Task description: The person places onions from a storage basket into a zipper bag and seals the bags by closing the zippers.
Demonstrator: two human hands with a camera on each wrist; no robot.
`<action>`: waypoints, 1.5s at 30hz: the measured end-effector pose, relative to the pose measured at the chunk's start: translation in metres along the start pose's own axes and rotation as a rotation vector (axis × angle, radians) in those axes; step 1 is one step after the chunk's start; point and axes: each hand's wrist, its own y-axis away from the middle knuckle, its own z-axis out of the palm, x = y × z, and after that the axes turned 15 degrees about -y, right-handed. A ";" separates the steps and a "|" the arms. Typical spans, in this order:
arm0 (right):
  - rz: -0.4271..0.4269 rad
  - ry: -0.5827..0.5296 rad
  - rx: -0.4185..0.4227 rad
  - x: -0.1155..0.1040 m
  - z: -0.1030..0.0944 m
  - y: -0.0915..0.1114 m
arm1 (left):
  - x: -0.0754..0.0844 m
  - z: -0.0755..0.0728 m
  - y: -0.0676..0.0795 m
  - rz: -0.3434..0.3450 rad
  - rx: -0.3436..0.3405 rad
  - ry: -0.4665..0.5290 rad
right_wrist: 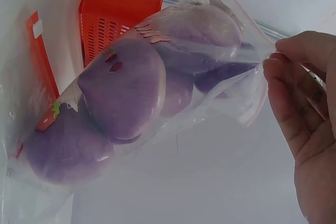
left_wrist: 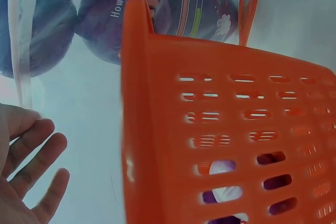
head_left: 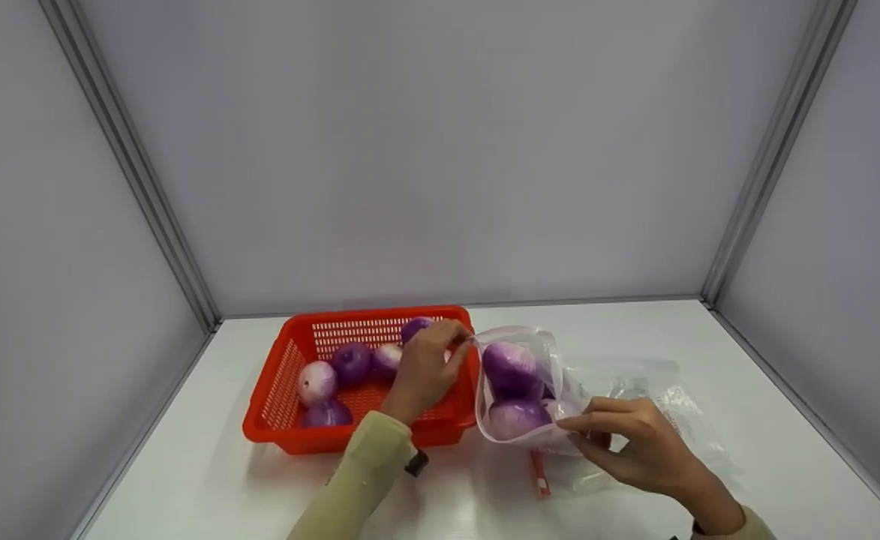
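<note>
A clear plastic bag (head_left: 560, 360) with a white rim stands partly open beside the basket, with several red onions (head_left: 513, 367) inside. My left hand (head_left: 428, 367) reaches over the basket's right side and pinches the bag's left rim. The bag's front right rim is pinched between the thumb and fingertips of my right hand (head_left: 635, 446). In the right wrist view the onions show through the clear plastic, which bears red and green print. An orange-red perforated basket (head_left: 267, 390) holds several more red onions (head_left: 352, 363), some partly hidden behind my left hand and forearm.
A flattened clear plastic bag (head_left: 680, 405) lies on the white table (head_left: 207, 450), right of the filled bag. Below the filled bag a red strip (head_left: 539, 472) with a white patch shows. Pale walls (head_left: 440, 150) stand behind and at both sides.
</note>
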 end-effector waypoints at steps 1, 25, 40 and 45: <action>-0.003 -0.002 0.018 -0.001 -0.002 0.000 | 0.000 0.000 0.000 -0.003 0.000 0.009; 0.214 -0.305 0.774 -0.004 -0.070 0.005 | 0.031 -0.015 -0.015 -0.140 0.092 0.351; 0.326 -0.420 0.926 -0.003 -0.079 0.004 | 0.045 -0.018 -0.017 -0.169 0.057 0.488; 0.443 -0.343 0.910 0.004 -0.079 0.004 | 0.043 -0.013 -0.020 -0.187 0.047 0.473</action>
